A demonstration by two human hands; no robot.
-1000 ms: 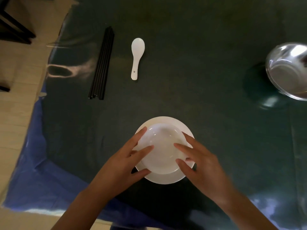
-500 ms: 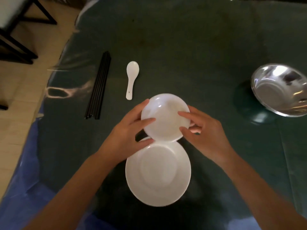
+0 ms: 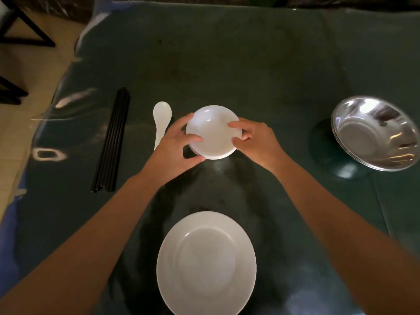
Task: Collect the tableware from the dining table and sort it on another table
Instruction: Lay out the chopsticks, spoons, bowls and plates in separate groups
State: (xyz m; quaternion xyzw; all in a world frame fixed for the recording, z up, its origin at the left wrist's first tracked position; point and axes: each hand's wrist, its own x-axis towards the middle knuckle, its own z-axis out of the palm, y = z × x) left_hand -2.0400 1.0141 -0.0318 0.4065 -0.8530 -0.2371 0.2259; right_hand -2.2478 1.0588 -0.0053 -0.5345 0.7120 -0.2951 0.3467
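A white bowl (image 3: 214, 130) sits between both my hands over the middle of the dark green table (image 3: 250, 64). My left hand (image 3: 177, 146) grips its left rim and my right hand (image 3: 254, 139) grips its right rim. A second rim shows under the bowl, so it may be stacked on another. A white plate (image 3: 206, 264) lies flat near the front edge, between my forearms. A white ceramic spoon (image 3: 161, 120) lies just left of the bowl, partly behind my left hand. Black chopsticks (image 3: 112, 142) lie in a bundle further left.
A stack of shiny steel bowls (image 3: 375, 133) stands tilted at the right edge. The table's left edge drops to a tan floor with dark chair legs (image 3: 27, 35) at the upper left. Blue cloth (image 3: 9, 223) hangs at the front left corner.
Both hands lifted the white bowl off the plate and carried it away from me, beside the spoon. The plate stayed where it was.
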